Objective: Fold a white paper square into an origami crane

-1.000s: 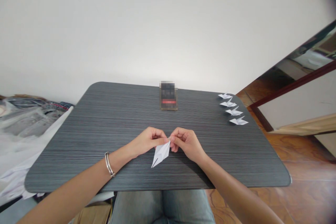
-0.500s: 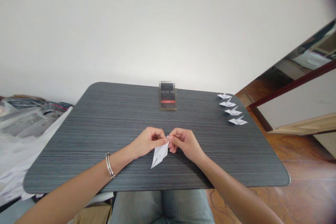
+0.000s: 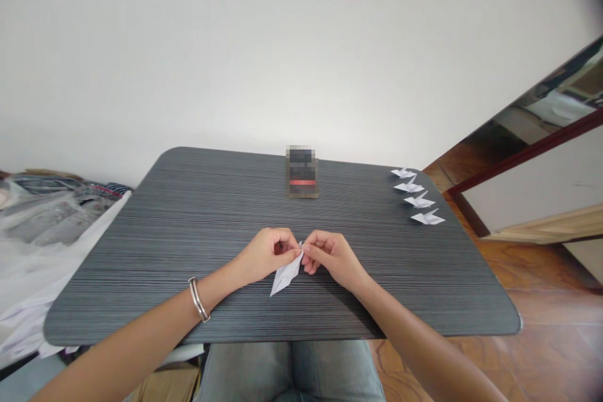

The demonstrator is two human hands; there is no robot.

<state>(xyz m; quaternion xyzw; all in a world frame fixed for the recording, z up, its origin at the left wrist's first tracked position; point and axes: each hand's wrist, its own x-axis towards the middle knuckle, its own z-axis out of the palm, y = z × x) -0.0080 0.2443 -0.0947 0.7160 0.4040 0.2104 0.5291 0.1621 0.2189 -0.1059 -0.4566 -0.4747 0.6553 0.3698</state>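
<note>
Over the front middle of the dark table (image 3: 188, 213), a folded piece of white paper (image 3: 286, 276) is held between my two hands. My left hand (image 3: 272, 252) pinches its upper end from the left, thumb on top. From the right, my right hand (image 3: 330, 254) pinches the same end with thumb and forefinger, its other fingers curled. The paper's pointed end slants down toward me on the left. My fingers partly hide the upper tip. Several white paper cranes (image 3: 419, 200) stand in a row at the table's right side.
A pixelated dark block with a red band (image 3: 302, 173) is at the table's back edge, by the white wall (image 3: 264, 44). Clear plastic bags and white cloth (image 3: 51, 226) lie left of the table. Wooden floor (image 3: 541, 314) and a mirror-like panel (image 3: 551, 100) are to the right.
The paper's lower point has swung slightly up and left, and its dark slit shows less. Both hands keep their pinch in almost the same place.
</note>
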